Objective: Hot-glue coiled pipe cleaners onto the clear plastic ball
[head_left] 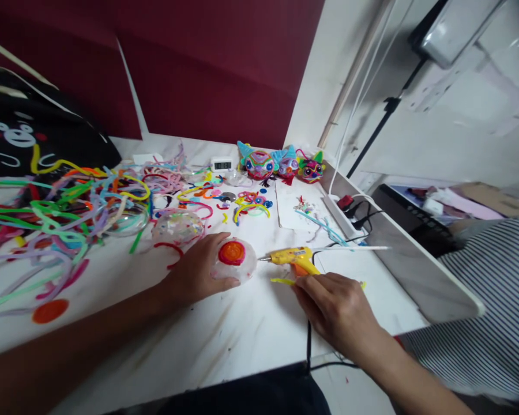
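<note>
My left hand [199,268] is wrapped round a clear plastic ball [245,266], low over the white table. On the ball sits an orange disc [232,252] edged in pink. My right hand [335,302] grips a yellow hot glue gun [290,255] by its handle, fingers at the orange trigger. The metal nozzle points left and ends close beside the ball; whether it touches I cannot tell. A white glue stick [354,248] sticks out of the gun's back. Near my right fingers is a short yellow pipe cleaner piece [282,280].
Tangled pipe cleaners [64,219] cover the table's left side. Behind my left hand lies another clear ball [179,227]. Several decorated balls [259,165] and a small digital clock [221,165] stand at the back. A power strip [342,216] lies along the right raised edge [398,259]; a person in stripes [493,311] is beyond.
</note>
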Demonstrator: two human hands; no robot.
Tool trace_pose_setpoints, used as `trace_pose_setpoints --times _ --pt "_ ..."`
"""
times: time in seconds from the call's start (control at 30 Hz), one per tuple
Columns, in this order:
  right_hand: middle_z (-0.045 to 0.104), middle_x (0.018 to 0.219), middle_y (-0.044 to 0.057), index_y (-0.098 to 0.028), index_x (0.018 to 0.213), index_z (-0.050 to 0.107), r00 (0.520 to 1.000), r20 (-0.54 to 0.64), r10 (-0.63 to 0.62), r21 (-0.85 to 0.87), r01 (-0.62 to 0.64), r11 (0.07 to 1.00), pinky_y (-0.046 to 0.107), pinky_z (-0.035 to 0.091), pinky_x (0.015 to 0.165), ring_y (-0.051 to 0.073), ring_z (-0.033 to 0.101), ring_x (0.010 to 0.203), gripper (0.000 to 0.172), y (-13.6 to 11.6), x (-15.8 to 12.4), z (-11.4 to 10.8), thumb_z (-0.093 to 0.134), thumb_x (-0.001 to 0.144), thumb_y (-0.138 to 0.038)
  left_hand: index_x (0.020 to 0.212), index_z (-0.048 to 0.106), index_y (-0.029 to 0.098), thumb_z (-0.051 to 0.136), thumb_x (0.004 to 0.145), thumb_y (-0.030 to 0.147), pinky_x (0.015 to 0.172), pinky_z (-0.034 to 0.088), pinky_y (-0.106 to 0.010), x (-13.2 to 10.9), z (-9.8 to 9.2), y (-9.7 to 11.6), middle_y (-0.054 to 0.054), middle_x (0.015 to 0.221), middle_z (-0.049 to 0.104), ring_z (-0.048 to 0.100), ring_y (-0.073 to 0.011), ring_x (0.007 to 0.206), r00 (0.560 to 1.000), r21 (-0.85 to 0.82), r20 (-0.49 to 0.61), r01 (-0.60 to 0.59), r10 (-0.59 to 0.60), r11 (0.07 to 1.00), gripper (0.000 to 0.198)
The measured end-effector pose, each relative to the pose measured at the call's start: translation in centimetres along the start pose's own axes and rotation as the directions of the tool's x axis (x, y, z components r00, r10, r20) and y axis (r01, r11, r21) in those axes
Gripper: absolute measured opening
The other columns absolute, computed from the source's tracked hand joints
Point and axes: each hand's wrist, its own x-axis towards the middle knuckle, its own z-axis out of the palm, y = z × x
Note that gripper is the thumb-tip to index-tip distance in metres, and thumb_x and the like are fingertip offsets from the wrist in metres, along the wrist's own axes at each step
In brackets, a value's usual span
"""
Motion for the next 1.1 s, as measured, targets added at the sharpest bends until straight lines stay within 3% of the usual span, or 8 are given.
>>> trace_pose_setpoints --times 0.3,0.53,0.63,0.7,0.77,0.93,1.03,1.1 --pt "0.066 0.064 0.002 -0.016 0.090 0.067 0.986 -0.010 0.165 0.140 -0.162 0.977 0.028 0.043 0.052 0.016 0.061 0.050 0.021 -0.5 -0.4 2.0 0.051 0.103 -0.019 0.158 0.031 0.022 0.079 0.072 0.064 0.111 0.053 -0.046 0.8 -1.0 -1.7 -0.013 0.149 0.059 0.058 -0.0361 0.136 0.981 -0.093 0.167 -0.087 0.102 0.992 0.107" --pt "0.064 0.062 0.000 -0.017 0.091 0.065 0.966 -0.052 0.251 0.245 -0.231 0.941 0.026 0.044 0.052 0.014 0.060 0.048 0.017 -0.7 0.5 2.5 0.053 0.102 -0.020 0.153 0.041 0.023 0.082 0.072 0.062 0.114 0.049 -0.048 2.4 -3.2 -0.9 -0.013 0.155 0.054 0.054 -0.0390 0.140 0.944 -0.109 0.316 -0.063 0.094 0.992 0.099" --pt "0.062 0.062 -0.001 -0.017 0.091 0.064 0.965 -0.066 0.252 0.287 -0.224 0.931 0.025 0.043 0.052 0.013 0.057 0.048 0.016 -0.8 1.2 2.2 0.053 0.102 -0.018 0.153 0.042 0.026 0.079 0.079 0.060 0.116 0.045 -0.050 2.3 -4.0 0.5 -0.013 0.156 0.052 0.052 -0.0379 0.141 0.957 -0.071 0.274 -0.084 0.100 0.994 0.089" --pt "0.060 0.062 -0.001 -0.018 0.091 0.064 0.965 -0.080 0.252 0.330 -0.213 0.920 0.026 0.041 0.051 0.013 0.055 0.049 0.015 -1.2 1.7 1.8 0.053 0.101 -0.015 0.145 0.051 0.027 0.069 0.092 0.051 0.114 0.048 -0.049 1.9 -4.4 2.1 -0.012 0.146 0.059 0.057 -0.0339 0.134 0.975 0.001 0.110 -0.194 0.193 0.981 0.062" --pt "0.058 0.061 -0.002 -0.019 0.092 0.063 0.966 -0.094 0.243 0.390 -0.188 0.901 0.026 0.040 0.051 0.013 0.052 0.049 0.013 -1.7 2.0 1.2 0.055 0.100 -0.013 0.141 0.056 0.032 0.063 0.099 0.042 0.111 0.050 -0.047 1.4 -4.8 4.0 -0.008 0.132 0.066 0.063 -0.0296 0.123 0.948 0.087 -0.032 -0.312 0.315 0.946 0.044" --pt "0.065 0.065 0.002 -0.016 0.096 0.062 0.982 -0.107 0.153 0.479 -0.084 0.874 0.031 0.040 0.051 0.015 0.054 0.051 0.010 -3.3 2.7 0.4 0.056 0.098 -0.008 0.153 0.045 0.036 0.056 0.104 0.040 0.097 0.060 -0.042 0.5 -5.2 8.5 -0.004 0.111 0.077 0.073 -0.0254 0.100 0.857 0.125 0.080 -0.516 0.509 0.848 0.050" --pt "0.069 0.066 0.005 -0.014 0.098 0.062 0.985 -0.139 0.102 0.501 -0.019 0.865 0.034 0.037 0.050 0.016 0.052 0.048 0.011 -3.7 3.1 0.4 0.055 0.098 -0.005 0.146 0.051 0.032 0.043 0.108 0.021 0.078 0.062 -0.037 0.9 -5.2 9.5 -0.001 0.091 0.078 0.073 -0.0227 0.084 0.827 0.065 0.111 -0.559 0.551 0.826 0.040" --pt "0.071 0.068 0.005 -0.014 0.102 0.062 0.988 -0.130 0.089 0.528 -0.007 0.849 0.034 0.038 0.050 0.016 0.053 0.049 0.011 -3.3 3.1 0.1 0.054 0.100 -0.007 0.147 0.050 0.033 0.036 0.107 0.014 0.072 0.062 -0.037 1.0 -5.1 9.3 0.000 0.087 0.077 0.072 -0.0221 0.079 0.819 0.032 0.138 -0.565 0.557 0.824 0.046"
